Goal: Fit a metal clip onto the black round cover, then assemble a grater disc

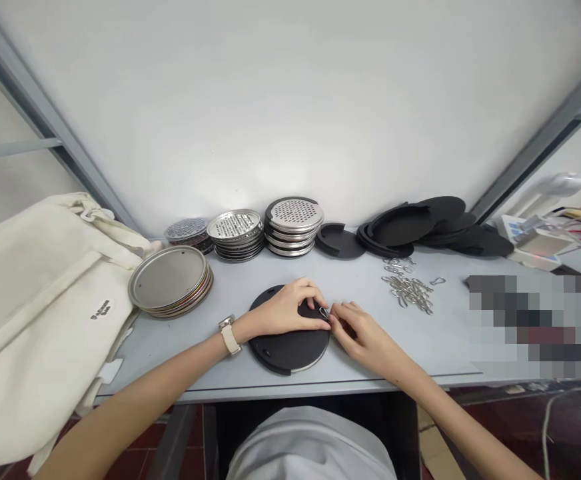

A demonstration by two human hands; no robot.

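A black round disc [290, 350] with a metal rim showing at its lower right lies flat on the table in front of me. My left hand [293, 310], with a watch on its wrist, rests over the disc. Its thumb and fingers close around a small silver spring clip [323, 313] at the disc's right edge. From the right, my right hand [353, 327] pinches at the same spot, its fingertips against the clip. Whether the clip passes through the disc is hidden by the fingers.
Stacked metal grater discs [235, 227] and perforated discs [296, 217] stand along the wall. Plain metal discs [170, 280] are piled at left beside a cream bag [35, 320]. Black covers [405, 227] lie at back right, behind loose silver clips [410, 293].
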